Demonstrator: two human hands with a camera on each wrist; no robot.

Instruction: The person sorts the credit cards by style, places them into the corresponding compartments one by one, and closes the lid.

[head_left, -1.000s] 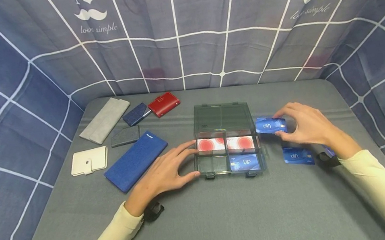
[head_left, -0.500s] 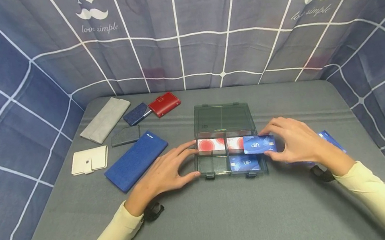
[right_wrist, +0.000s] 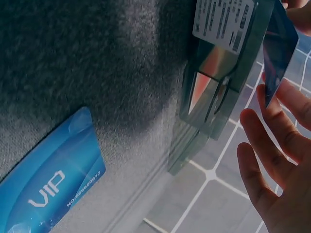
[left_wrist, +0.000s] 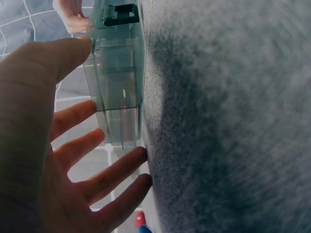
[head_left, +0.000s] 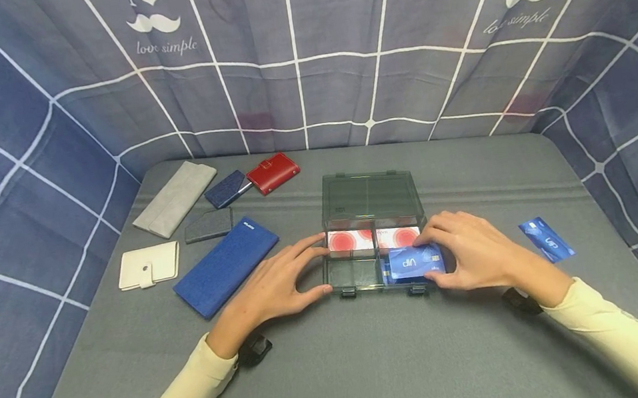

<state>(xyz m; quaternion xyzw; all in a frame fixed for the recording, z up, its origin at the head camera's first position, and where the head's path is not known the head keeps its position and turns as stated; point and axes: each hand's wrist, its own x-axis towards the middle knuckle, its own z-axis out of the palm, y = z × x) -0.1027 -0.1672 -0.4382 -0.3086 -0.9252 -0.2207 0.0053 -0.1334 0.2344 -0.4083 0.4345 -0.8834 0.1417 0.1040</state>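
Over the near right compartment of the green box, head view: blue VIP card pinched at one end by right grip, another blue card below. Red-and-white cards in far compartments. Left wrist: left grip spread, touching green box. Right wrist: blue VIP card held above rim; loose VIP card on worktop, apart.

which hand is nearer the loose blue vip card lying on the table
Right. The right hand is left of the loose VIP card, pinching another VIP card over the plastic box; the left hand is farther off, at the box's left side.
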